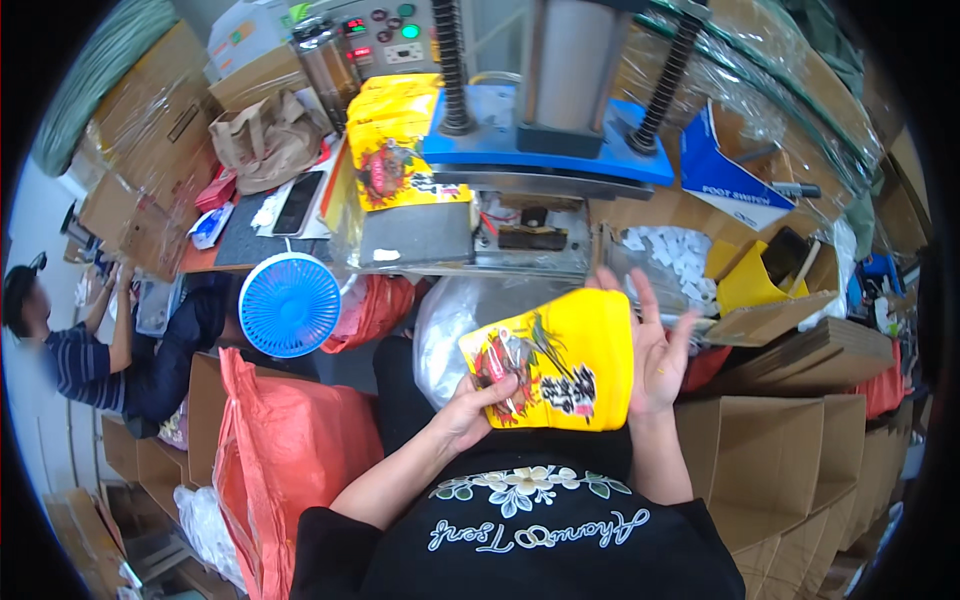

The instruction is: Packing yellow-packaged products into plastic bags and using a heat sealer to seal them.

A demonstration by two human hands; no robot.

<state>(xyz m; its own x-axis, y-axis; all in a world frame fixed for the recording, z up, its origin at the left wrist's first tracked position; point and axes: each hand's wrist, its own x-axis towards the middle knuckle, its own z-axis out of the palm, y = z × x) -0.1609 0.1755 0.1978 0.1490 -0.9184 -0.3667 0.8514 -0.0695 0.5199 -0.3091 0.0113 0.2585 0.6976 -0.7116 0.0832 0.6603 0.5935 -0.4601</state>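
A yellow printed pouch (585,345) is held up in front of my body. My left hand (475,408) grips its lower left corner, with the thumb on the printed face. Along the pouch's right edge is my right hand (658,365), palm up with its fingers spread. Whether it touches the pouch there, I cannot tell. Ahead stands a press machine with a blue plate (560,143) above a metal bed (535,258). More yellow pouches (385,150) lie in a pile at the left of the press.
A blue fan (290,304) and a red sack (290,440) stand to my left. On the table lies a phone (298,203). White scraps (668,262), a yellow container (760,283) and cardboard boxes (765,455) are on the right. A person (75,350) sits at far left.
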